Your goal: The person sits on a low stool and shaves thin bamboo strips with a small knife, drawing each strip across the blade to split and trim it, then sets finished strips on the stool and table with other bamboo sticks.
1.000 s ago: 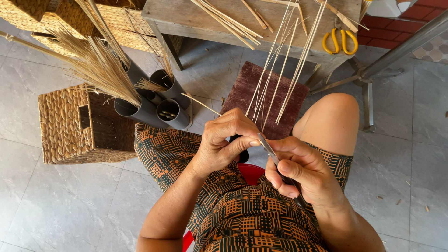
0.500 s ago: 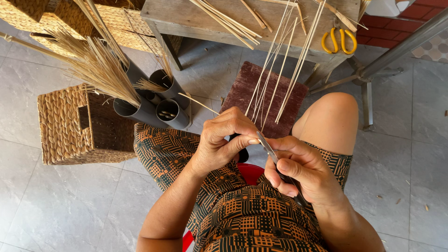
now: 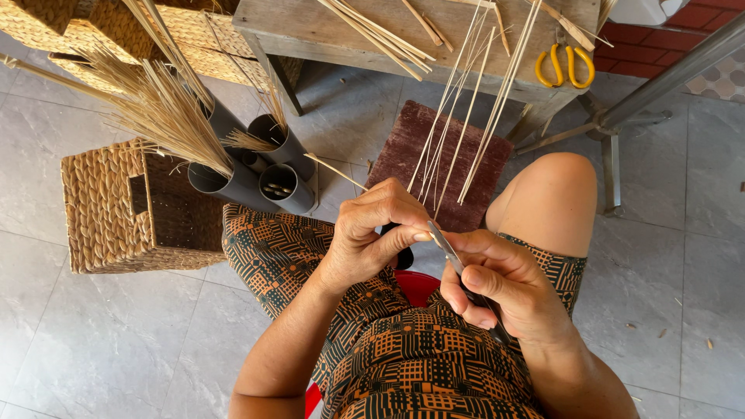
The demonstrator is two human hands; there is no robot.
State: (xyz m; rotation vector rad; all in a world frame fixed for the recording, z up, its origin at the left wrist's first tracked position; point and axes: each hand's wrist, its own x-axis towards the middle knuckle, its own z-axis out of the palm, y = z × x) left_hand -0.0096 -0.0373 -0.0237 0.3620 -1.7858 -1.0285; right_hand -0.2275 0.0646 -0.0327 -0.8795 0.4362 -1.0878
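My left hand (image 3: 371,233) pinches a bunch of thin pale reed strands (image 3: 466,116) over my lap; the strands fan up toward the wooden table. My right hand (image 3: 504,283) grips a small knife (image 3: 450,252), its grey blade lying against the strands right at my left thumb. A dark handle-like object pokes out below my left hand. I sit on a red stool (image 3: 419,283), my lap covered by orange and black patterned cloth.
A wooden table (image 3: 310,31) at the top holds reed sticks and yellow-handled scissors (image 3: 564,66). Grey tubes (image 3: 264,174) with dried straw stand left. A woven basket (image 3: 116,206) lies beside them. A dark red mat (image 3: 434,159) lies on the grey tile floor.
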